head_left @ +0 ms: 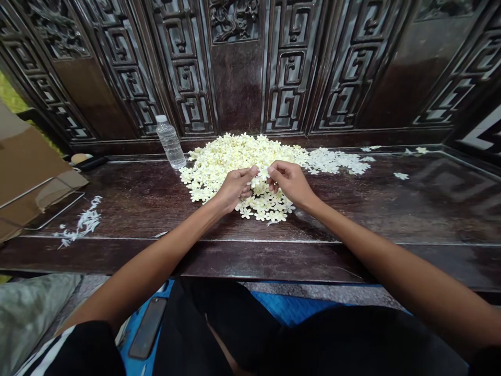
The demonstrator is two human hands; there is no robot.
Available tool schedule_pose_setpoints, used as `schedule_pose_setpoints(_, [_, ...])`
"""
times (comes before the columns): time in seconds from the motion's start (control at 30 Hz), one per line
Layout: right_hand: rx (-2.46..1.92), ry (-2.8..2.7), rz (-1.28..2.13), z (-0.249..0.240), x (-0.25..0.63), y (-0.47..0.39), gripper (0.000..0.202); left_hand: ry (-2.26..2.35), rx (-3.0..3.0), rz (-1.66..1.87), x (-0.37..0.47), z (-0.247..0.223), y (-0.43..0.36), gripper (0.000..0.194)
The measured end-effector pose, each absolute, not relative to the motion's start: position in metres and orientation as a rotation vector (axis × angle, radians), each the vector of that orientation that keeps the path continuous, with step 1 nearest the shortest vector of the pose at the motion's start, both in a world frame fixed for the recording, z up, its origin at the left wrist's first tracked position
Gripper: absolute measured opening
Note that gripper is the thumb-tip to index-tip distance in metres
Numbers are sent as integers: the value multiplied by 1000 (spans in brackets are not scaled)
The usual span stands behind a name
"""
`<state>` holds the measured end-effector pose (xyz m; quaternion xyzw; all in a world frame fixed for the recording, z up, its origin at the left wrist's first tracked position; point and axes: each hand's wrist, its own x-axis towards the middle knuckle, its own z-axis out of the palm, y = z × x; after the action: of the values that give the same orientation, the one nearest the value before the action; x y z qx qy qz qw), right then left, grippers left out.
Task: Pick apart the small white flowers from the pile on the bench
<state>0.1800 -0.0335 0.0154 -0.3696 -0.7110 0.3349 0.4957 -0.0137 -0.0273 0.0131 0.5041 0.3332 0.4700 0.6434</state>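
Note:
My left hand point(236, 189) is closed, with thumb and fingertips pinched at a small white flower point(263, 173). From the other side my right hand point(290, 181) is also closed, its thumb and finger pinching the same flower by a petal edge. Both hands are over the front of a broad heap of cream-white flowers point(227, 154), several of them lying flat nearest me. Whiter flowers point(338, 161) spread from the heap to the right. My curled fingers partly hide what is between them.
A clear bottle with a white cap point(171, 142) stands left of the heap on the dark wooden bench point(136, 193). Thin white scraps point(84, 222) lie near a cardboard box point(35, 167). Carved panels point(238, 78) rise behind. A phone point(147, 328) lies below, beside my leg.

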Motion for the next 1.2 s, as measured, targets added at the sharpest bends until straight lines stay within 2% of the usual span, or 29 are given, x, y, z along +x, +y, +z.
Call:
schedule_pose_setpoints(0.33, [-1044, -1908, 555, 19, 182, -34, 40, 845, 1373, 1089, -13, 17, -32, 42])
schedule_pose_setpoints(0.53, [-995, -1785, 872, 14, 181, -29, 45, 857, 1365, 1132, -11, 15, -32, 46])
schedule_pose_setpoints(0.63, [-1043, -1721, 920, 12, 182, -27, 51, 853, 1385, 1095, -13, 12, -30, 46])
schedule_pose_setpoints(0.97, [-1210, -1860, 447, 20, 183, -31, 55, 1024, 1441, 1065, -12, 13, -30, 45])
schedule_pose_setpoints(1.07, [-1150, -1862, 507, 17, 183, -29, 56, 951, 1424, 1067, -11, 13, -30, 43])
schedule_pose_setpoints(1.2, [-1014, -1825, 747, 10, 184, -24, 55, 865, 1378, 1088, -11, 12, -29, 42])
